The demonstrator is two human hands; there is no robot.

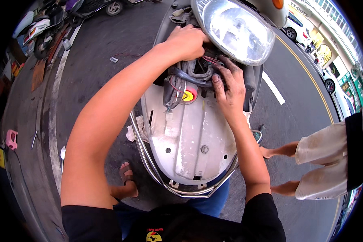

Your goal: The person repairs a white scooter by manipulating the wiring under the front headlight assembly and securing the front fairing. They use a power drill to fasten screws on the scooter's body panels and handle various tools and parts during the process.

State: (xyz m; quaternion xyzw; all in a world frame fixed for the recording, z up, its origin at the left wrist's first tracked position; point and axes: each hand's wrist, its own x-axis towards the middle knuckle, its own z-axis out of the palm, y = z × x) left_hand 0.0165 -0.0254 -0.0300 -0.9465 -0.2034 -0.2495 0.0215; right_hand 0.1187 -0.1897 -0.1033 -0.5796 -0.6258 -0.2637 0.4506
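The left hand [187, 43] curled beside the headlight [237, 30], grip unclear; the right hand [232, 86] spread at the wiring harness [191, 76]. Sorting seemed underway, next needing slack.

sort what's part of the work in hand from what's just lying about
Part of the work:
exposed wiring, by the left hand and right hand
large clear headlight
pale front body panel

Seemingly just lying about:
pink object, far left
brown board
bottle
small pale piece on the road
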